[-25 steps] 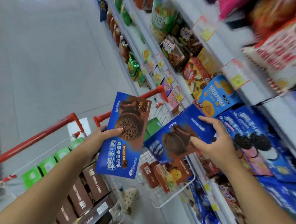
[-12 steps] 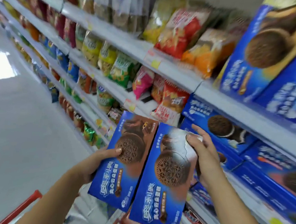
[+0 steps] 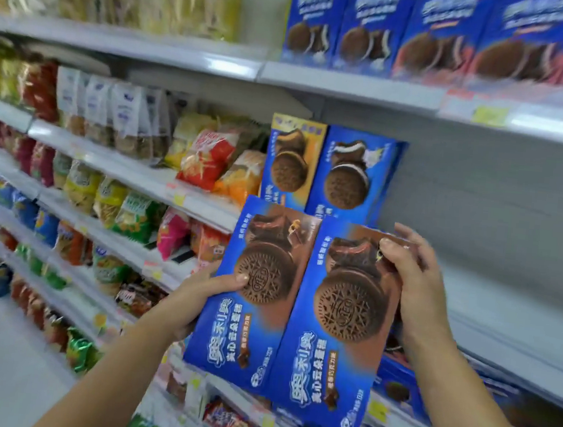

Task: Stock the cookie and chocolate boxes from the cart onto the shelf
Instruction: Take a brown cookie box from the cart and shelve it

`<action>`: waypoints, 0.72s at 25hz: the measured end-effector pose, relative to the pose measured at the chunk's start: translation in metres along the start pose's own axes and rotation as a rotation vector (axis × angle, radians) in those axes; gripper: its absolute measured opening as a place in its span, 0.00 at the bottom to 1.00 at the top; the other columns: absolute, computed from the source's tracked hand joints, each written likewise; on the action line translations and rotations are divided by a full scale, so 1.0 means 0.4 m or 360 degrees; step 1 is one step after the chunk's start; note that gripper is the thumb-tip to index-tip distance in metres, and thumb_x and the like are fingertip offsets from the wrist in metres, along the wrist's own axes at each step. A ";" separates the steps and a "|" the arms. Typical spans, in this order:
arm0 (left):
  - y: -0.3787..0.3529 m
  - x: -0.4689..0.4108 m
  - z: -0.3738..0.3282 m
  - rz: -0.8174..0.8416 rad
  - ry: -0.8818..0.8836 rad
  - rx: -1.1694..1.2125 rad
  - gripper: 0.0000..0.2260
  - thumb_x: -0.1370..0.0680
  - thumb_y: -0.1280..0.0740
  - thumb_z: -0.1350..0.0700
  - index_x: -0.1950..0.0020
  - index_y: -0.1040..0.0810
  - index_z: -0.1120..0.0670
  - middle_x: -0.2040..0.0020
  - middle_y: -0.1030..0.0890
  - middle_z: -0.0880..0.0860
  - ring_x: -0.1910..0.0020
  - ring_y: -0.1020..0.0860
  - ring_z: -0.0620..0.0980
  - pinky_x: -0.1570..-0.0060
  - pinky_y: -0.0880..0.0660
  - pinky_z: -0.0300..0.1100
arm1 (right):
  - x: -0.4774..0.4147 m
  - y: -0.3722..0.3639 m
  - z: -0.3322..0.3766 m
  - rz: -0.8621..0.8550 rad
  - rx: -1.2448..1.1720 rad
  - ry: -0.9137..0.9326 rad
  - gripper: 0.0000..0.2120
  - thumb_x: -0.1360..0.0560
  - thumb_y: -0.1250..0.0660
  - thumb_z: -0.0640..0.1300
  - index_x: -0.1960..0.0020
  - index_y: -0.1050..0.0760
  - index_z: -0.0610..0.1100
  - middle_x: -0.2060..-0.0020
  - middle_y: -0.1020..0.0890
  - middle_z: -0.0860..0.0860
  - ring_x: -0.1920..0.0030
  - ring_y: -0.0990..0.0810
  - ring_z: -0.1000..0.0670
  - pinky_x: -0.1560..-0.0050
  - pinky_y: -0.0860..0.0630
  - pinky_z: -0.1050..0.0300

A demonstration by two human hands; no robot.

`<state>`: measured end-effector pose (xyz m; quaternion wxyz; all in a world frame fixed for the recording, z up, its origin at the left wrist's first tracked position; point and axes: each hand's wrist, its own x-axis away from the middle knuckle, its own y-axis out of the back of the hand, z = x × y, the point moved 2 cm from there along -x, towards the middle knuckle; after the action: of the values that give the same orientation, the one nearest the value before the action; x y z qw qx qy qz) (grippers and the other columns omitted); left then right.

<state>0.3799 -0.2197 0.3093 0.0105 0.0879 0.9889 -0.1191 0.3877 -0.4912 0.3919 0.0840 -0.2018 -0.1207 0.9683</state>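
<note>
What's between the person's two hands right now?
In the head view, two blue boxes side by side: the left cookie box, held by the left hand, and the right cookie box, gripped near its top corner by the right hand. Their edges meet.

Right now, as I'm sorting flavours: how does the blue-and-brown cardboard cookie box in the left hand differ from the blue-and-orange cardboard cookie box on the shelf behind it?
The blue-and-brown cardboard cookie box has a brown backdrop; the blue-and-orange cardboard cookie box has an orange one. The brown box is tilted, gripped by the left hand; the orange box stands upright on the grey shelf. Both picture a round dark cookie on blue.
</note>
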 end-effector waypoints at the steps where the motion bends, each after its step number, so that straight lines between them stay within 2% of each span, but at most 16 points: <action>1: -0.036 -0.013 -0.012 0.0002 -0.0043 -0.0023 0.42 0.52 0.16 0.43 0.41 0.23 0.54 0.50 0.16 0.62 0.58 0.16 0.60 0.58 0.20 0.52 | -0.020 0.041 0.043 -0.0031 -0.0003 0.0093 0.14 0.28 0.30 0.38 0.44 0.23 0.48 0.58 0.17 0.52 0.62 0.18 0.54 0.59 0.21 0.61; 4: -0.123 -0.040 -0.043 -0.0013 -0.0145 -0.0092 0.41 0.52 0.17 0.41 0.44 0.23 0.53 0.54 0.17 0.60 0.62 0.17 0.57 0.60 0.20 0.51 | -0.092 0.152 0.174 -0.0118 -0.0092 0.0355 0.20 0.31 0.28 0.40 0.41 0.27 0.45 0.55 0.19 0.50 0.59 0.19 0.54 0.52 0.22 0.59; 8: -0.182 -0.066 -0.058 -0.0028 -0.0172 -0.0065 0.44 0.54 0.17 0.42 0.43 0.23 0.58 0.57 0.15 0.59 0.65 0.16 0.56 0.64 0.19 0.47 | -0.181 0.231 0.283 -0.0131 0.0021 0.0540 0.16 0.30 0.27 0.42 0.46 0.29 0.49 0.56 0.21 0.54 0.59 0.20 0.56 0.50 0.24 0.58; 10: -0.201 -0.073 -0.067 -0.0030 -0.0175 -0.0037 0.44 0.56 0.17 0.42 0.45 0.23 0.58 0.57 0.15 0.60 0.65 0.16 0.56 0.65 0.19 0.47 | -0.210 0.239 0.304 -0.0107 0.0098 0.0608 0.26 0.39 0.20 0.51 0.47 0.30 0.50 0.56 0.22 0.53 0.56 0.21 0.55 0.50 0.23 0.59; 12: -0.211 -0.080 -0.074 -0.0042 -0.0171 -0.0040 0.45 0.57 0.17 0.42 0.44 0.24 0.57 0.57 0.15 0.60 0.65 0.16 0.57 0.66 0.19 0.47 | -0.234 0.241 0.303 -0.0069 0.0140 0.0702 0.33 0.45 0.19 0.58 0.47 0.31 0.50 0.53 0.22 0.50 0.54 0.22 0.54 0.48 0.23 0.59; 16: -0.211 -0.097 -0.081 -0.0073 -0.0173 -0.0076 0.46 0.53 0.17 0.45 0.39 0.25 0.58 0.55 0.15 0.62 0.63 0.16 0.59 0.64 0.19 0.49 | -0.267 0.221 0.269 0.0015 0.0243 0.0887 0.26 0.37 0.23 0.47 0.46 0.34 0.50 0.50 0.24 0.48 0.53 0.23 0.55 0.45 0.25 0.59; 18: -0.205 -0.099 -0.086 -0.0095 -0.0178 -0.0086 0.48 0.55 0.17 0.43 0.39 0.26 0.59 0.55 0.16 0.63 0.63 0.16 0.59 0.64 0.19 0.49 | -0.282 0.209 0.255 0.0045 0.0272 0.0929 0.26 0.36 0.24 0.44 0.45 0.35 0.48 0.48 0.25 0.47 0.51 0.23 0.55 0.44 0.26 0.61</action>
<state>0.4046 -0.2967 0.3635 0.0647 0.0513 0.9918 -0.0973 0.4385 -0.6152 0.5020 0.1184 -0.4654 -0.0066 0.8771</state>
